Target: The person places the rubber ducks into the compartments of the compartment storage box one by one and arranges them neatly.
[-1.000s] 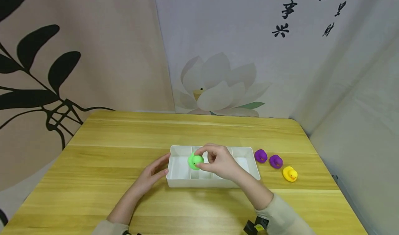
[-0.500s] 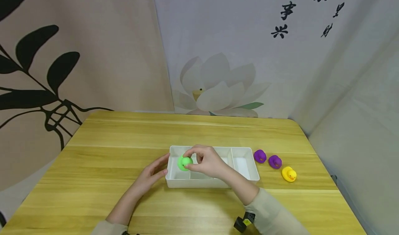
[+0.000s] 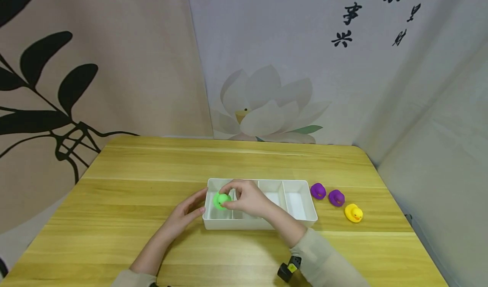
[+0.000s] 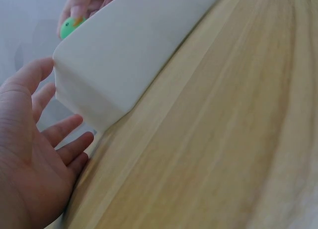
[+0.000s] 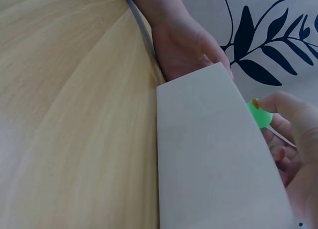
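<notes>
A green rubber duck (image 3: 221, 200) is pinched between the thumb and fingers of my right hand (image 3: 248, 199), low over the leftmost compartment of a white divided box (image 3: 259, 224). In the left wrist view the duck's head (image 4: 69, 28) shows just past the box rim; its lower part is hidden there. My left hand (image 3: 187, 213) rests its fingertips against the box's left end, with fingers spread and fairly straight. The right wrist view shows the duck (image 5: 260, 114) beside the box's long wall (image 5: 213, 149), still between thumb and fingers.
Two purple ducks (image 3: 318, 191) (image 3: 336, 197) and a yellow duck (image 3: 353, 213) sit on the wooden table (image 3: 152, 168) right of the box. Dividers split the box into several compartments. Printed curtains (image 3: 267, 33) hang behind the table.
My right hand has carried the green duck leftward from the second compartment to over the leftmost one, then slightly lower. The left hand has stayed at the box's end.
</notes>
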Tool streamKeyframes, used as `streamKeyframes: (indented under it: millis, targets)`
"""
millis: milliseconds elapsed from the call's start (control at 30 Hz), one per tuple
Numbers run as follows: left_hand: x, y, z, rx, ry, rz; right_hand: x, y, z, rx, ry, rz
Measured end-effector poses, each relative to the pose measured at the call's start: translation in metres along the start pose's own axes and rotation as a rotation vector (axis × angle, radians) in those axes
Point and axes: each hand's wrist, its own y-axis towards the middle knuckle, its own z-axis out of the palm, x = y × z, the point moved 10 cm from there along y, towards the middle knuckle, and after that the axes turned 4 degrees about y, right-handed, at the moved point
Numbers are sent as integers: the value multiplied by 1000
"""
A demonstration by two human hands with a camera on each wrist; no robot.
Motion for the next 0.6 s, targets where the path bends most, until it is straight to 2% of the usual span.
streamKeyframes:
  millis: [233,600]
  targets:
    - [2,0,0,-9,-12,-24,-9,6,4,17,-18,29]
    - [2,0,0,-10,-5,-23,-22,14,9,40,-77,94]
